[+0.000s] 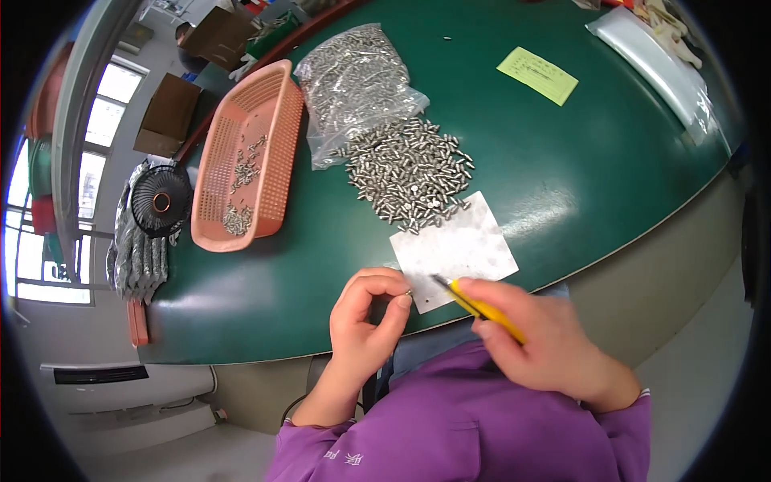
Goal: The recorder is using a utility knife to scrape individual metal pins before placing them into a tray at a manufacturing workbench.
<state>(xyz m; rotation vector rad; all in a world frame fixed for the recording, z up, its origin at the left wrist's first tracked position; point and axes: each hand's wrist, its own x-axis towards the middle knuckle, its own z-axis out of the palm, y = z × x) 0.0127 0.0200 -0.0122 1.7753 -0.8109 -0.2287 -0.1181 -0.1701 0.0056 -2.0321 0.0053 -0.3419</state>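
- The left hand (365, 317) pinches a small metal part (409, 294) between thumb and forefinger, just over the near edge of the desk (265, 297); a fingertip hold probably suits so tiny a thing and leaves most of it exposed, though its detail is too small to make out.
- The right hand (542, 337) is wrapped around a yellow knife (491, 316), dark tip angled toward the left hand. The thumb and forefinger sit well forward on the handle, likely for fine control.
- The two hands are apart from each other, each closed on its own item.
- A white sheet (462, 245) lies by the near edge, just beyond the hands, perhaps to give a pale ground or catch bits; dark specks show on it.
- The pile of metal parts (409, 173) spills onto the sheet's far side, seemingly kept within easy reach.
- Behind it, toward the far edge, slumps a clear bag (353, 80) of similar parts, apparently a bulk supply.
- The pink basket (277, 177) stands toward the left edge, holding a few scattered parts, its high walls presumably keeping them separate from the pile.
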